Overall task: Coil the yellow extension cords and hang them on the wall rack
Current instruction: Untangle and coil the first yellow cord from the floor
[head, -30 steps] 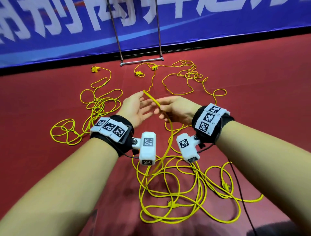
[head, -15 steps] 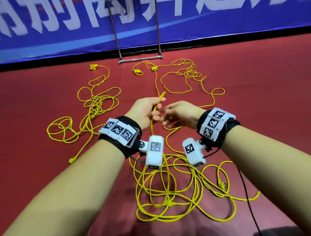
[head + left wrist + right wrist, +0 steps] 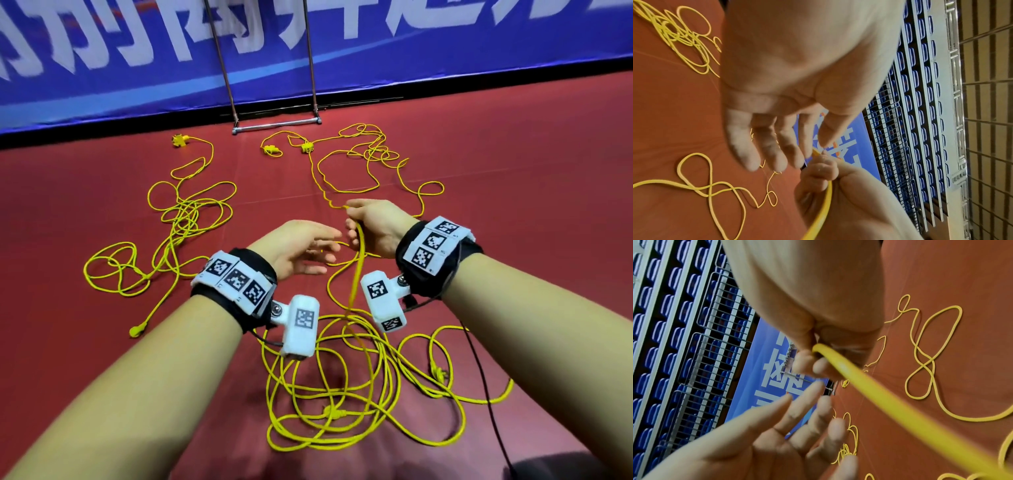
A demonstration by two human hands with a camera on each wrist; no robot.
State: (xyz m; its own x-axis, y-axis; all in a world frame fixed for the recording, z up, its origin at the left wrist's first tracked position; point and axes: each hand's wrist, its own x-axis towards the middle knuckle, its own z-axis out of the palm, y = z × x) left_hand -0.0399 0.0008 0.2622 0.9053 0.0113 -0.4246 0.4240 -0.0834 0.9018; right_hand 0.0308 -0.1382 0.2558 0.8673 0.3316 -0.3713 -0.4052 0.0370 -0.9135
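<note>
My right hand (image 3: 373,228) pinches the cord (image 3: 354,274); my left hand (image 3: 301,251) is spread, empty. I'd catch even loops in the left, avoiding the tangle (image 3: 342,394)

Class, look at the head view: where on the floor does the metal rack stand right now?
The metal rack stands at top centre of the head view, its base bar on the red floor against the blue banner, just beyond the farthest yellow cord plugs.

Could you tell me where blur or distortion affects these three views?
Head view: left hand fingers motion-smeared, floor edge bowed by the wide lens. Left wrist view: fingertips blurred. Right wrist view: the yellow cord leaving the right hand grip looks soft and oversized.
</note>
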